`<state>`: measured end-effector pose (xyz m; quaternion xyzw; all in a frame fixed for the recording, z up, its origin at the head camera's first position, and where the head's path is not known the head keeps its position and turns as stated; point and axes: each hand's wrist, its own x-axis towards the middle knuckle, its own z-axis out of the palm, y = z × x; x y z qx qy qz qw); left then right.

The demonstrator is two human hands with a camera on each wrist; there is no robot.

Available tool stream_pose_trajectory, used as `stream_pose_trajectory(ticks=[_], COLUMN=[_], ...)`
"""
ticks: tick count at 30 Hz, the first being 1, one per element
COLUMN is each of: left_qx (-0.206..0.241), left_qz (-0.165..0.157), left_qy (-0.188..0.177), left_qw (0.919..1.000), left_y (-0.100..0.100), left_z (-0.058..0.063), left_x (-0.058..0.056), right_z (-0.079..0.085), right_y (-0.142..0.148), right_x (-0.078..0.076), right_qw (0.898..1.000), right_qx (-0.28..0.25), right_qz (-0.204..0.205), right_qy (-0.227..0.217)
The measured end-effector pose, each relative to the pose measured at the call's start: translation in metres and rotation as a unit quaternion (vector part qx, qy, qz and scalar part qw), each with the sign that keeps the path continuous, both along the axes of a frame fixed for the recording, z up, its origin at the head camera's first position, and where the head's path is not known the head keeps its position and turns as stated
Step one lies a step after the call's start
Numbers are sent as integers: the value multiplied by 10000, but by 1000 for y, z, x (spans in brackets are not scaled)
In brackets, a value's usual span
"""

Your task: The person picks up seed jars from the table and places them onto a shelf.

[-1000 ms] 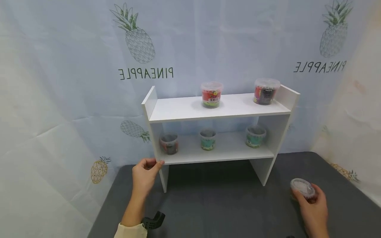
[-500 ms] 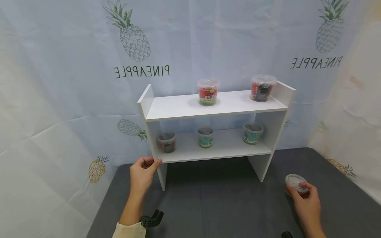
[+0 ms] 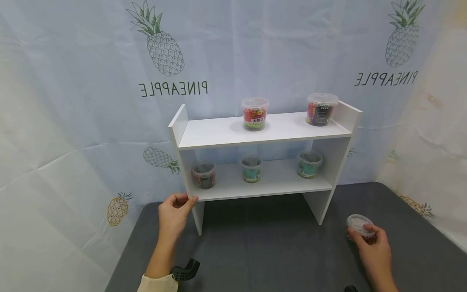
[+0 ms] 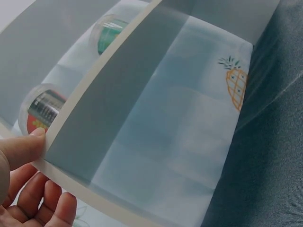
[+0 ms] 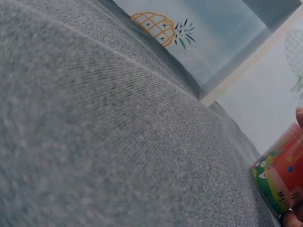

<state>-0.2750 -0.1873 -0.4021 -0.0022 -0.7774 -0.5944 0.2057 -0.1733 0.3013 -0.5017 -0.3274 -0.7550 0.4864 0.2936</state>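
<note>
My left hand (image 3: 171, 217) pinches the left side of a white two-tier shelf (image 3: 219, 133) at the lower board's front corner. In the left wrist view the thumb (image 4: 23, 150) presses the front edge, and the other fingers curl outside the side panel. On the right, my right hand (image 3: 376, 252) grips a small plastic tub (image 3: 356, 222) with a clear lid by its sides, at the table. The right wrist view shows this tub's red and green label (image 5: 284, 170); most of the hand is cut off there.
On the top board stand two red-labelled tubs, a middle one (image 3: 254, 114) and a right one (image 3: 321, 109). Below are a dark-labelled tub (image 3: 204, 176) and two green-labelled tubs, one central (image 3: 251, 170), one right (image 3: 308, 165). A dark grey cloth (image 3: 262, 251) covers the table.
The head view has shifted slightly. My right hand and its tub have moved a little left, towards the shelf. The left hand keeps its hold on the shelf.
</note>
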Motion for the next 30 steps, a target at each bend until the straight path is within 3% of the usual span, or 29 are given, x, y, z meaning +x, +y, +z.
stream_pose_trajectory(ticks=[10, 30], left_qx=[3, -7], left_qz=[7, 52], left_qy=[-16, -2], left_qw=[10000, 10000], left_y=[-1, 1], left_z=[0, 0], left_x=[0, 3], right_z=[4, 7], right_y=[3, 5], right_x=[-3, 0], right_qw=[9983, 9948], right_qx=[-313, -423], right_qz=[418, 711], right_qy=[-260, -596])
